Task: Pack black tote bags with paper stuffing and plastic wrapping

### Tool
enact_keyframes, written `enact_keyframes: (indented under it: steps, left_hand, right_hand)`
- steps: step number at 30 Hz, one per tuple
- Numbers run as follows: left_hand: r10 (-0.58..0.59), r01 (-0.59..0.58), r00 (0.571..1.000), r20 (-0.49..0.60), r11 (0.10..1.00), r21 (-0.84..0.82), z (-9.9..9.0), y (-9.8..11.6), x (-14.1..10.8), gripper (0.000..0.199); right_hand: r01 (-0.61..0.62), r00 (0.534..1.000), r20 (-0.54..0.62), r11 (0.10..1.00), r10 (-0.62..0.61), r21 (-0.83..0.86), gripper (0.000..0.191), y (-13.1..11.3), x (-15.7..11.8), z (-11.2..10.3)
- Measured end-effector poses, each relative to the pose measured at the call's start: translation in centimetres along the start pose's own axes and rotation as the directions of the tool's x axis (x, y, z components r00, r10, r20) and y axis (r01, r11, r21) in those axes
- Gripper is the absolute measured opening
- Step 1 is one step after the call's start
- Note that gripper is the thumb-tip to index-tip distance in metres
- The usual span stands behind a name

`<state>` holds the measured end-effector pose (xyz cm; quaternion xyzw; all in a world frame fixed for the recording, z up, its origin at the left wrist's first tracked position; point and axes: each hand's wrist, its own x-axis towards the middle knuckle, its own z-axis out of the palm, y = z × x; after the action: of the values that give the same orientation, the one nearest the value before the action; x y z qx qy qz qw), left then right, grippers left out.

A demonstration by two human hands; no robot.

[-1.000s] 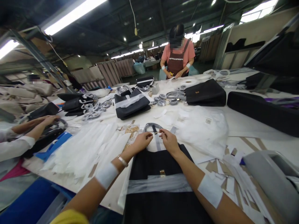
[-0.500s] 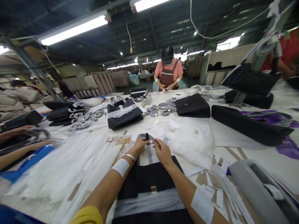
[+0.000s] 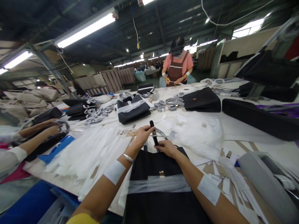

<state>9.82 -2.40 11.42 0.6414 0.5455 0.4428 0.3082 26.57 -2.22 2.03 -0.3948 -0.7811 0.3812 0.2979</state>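
Note:
A black handbag (image 3: 154,203) lies in front of me, with a gold clasp (image 3: 161,174) and clear film wrapped across its front. Above its top edge a short black strap with a metal buckle (image 3: 154,135) stands nearly upright. My left hand (image 3: 143,136) is closed, pinching the strap's upper part between thumb and fingers. Lower down, my right hand (image 3: 167,148) grips the strap's bottom end, just over the bag's edge. Behind the strap curves a wrapped handle (image 3: 161,133); how the strap joins it I cannot make out.
White wrapping sheets (image 3: 86,152) lie to the left, a clear plastic bag (image 3: 198,130) to the right. A grey device (image 3: 261,183) stands beside paper scraps. Several black bags (image 3: 202,100) and wrapped straps sit farther back. A co-worker's hands (image 3: 50,127) work at left; another person (image 3: 177,67) stands opposite.
The view has swung left. My hands have drawn apart along the strap, right hand lower, and more of the strap and its buckle shows. The person opposite has spread their hands.

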Motion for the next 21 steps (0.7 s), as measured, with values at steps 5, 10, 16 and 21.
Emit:
enact_keyframes:
  steps: [5, 10, 16, 21]
  left_hand:
    - [0.010, -0.021, 0.985, 0.170, 0.998, 0.064, -0.3, 1.3, -5.3, 0.029]
    - [-0.042, -0.084, 0.910, 0.413, 0.956, 0.281, 0.5, 1.6, -12.0, 0.021]
    - [-0.142, -0.019, 0.870, 0.472, 0.947, 0.321, 0.5, 1.0, -15.1, 0.027]
    - [-0.145, -0.073, 0.842, 0.520, 0.924, 0.375, 0.5, 0.8, -15.2, 0.023]
  right_hand:
    - [-0.035, 0.999, 0.039, 0.995, 0.038, -0.091, 0.019, 0.1, -0.3, -0.2]
    - [-0.020, 0.989, 0.143, 0.991, 0.038, -0.130, 0.041, 0.4, -0.4, -0.5]
    - [0.037, 0.957, 0.289, 0.988, 0.008, -0.150, 0.047, 0.5, -0.6, -0.5]
    - [0.069, 0.947, 0.320, 0.983, -0.012, -0.168, 0.051, 0.8, -0.7, -0.5]
